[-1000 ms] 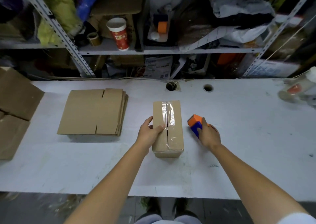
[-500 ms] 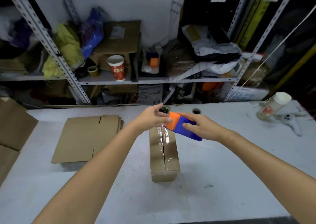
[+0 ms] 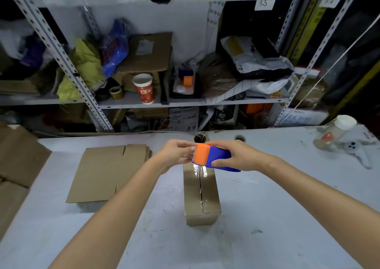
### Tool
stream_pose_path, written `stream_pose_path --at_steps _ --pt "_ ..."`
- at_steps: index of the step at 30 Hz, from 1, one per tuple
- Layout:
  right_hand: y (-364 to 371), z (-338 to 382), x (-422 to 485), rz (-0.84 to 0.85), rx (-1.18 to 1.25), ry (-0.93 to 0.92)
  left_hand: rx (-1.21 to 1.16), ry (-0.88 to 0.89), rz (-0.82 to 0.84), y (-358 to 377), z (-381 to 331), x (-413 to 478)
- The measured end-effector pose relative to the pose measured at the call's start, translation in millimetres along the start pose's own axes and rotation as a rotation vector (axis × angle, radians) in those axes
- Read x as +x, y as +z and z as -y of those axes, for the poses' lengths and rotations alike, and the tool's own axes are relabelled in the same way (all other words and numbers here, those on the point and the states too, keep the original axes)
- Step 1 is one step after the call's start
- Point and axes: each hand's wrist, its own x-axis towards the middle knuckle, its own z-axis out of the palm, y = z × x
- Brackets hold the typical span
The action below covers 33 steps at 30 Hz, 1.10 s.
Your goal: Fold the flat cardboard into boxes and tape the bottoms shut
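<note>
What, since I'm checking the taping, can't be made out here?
Head view only.
Brown cardboard box far end: hidden by the orange-and-blue tape dispenser and right hand.
Left hand fingertips: hidden behind the dispenser; what they pinch is unclear.
Flat cardboard stack: sheet count blurred.

A narrow brown box (image 3: 201, 192) lay on the table (image 3: 277, 207), its taped seam facing up. A stack of flat cardboard (image 3: 107, 172) lay well to its left. An orange-and-blue tape dispenser (image 3: 213, 157) was above the box's far end, gripped by the left hand (image 3: 176, 155) and the right hand (image 3: 238, 155).
</note>
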Motion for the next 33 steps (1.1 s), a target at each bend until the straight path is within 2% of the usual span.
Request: stream_pose_path --at_steps 7,11,17,22,28,33 --pt "-21.7 4.8 20.5 0.073 -0.156 0.024 0.051 0.009 -0.25 -5.3 7.6 14.5" --pt "-69.3 -44.3 2.9 0.139 -0.317 0.228 -0.067 -0.028 -0.439 -61.1 18.4 21.1" --pt "-71.1 -65.4 15.5 0.179 -0.402 0.305 -0.058 -0.095 -0.369 -57.5 35.4 24.4" --pt "-61.2 -72.2 20.1 0.23 -0.385 0.341 -0.042 -0.097 -0.399 -60.7 52.1 27.4" --pt "-57.2 -76.3 17.5 0.224 -0.346 0.359 -0.065 -0.122 -0.456 -60.7 53.1 23.3" --pt "-56.2 -78.5 13.0 0.204 -0.335 0.354 -0.035 -0.072 -0.451 -58.8 54.8 23.4"
